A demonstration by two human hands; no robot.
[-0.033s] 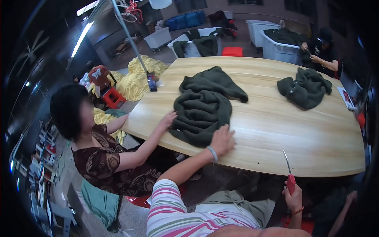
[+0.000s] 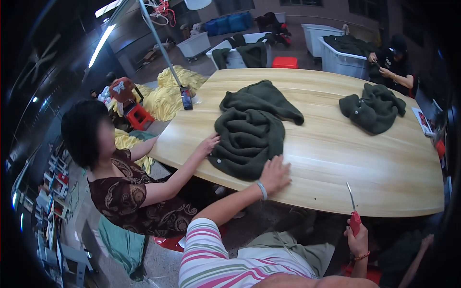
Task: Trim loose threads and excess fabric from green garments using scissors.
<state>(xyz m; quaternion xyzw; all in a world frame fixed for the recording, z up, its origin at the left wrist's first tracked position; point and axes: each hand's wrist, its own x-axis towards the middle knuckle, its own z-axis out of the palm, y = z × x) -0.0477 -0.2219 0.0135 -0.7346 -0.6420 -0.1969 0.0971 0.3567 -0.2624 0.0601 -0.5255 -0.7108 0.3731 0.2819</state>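
Observation:
My left hand lies with spread fingers at the near right edge of a bunched dark green knit garment, partly on the bare tabletop. Another folded dark green piece lies against its far side. A small pale button shows near the garment's left edge. Touching that left edge is a co-worker's hand. My right hand, lower right beyond the table's near edge, grips a red-handled tool whose thin, slightly curved metal shaft points up over the table.
Another dark green garment lies at the far right of the wooden table. A phone is mounted near the far left edge. The co-worker sits close on my left. Garment-filled bins and a red stool stand behind.
My left hand has slid slightly right and nearer. The garment's near edge has shifted a little, and its pale button shows more plainly. My right hand stays in place with the tool.

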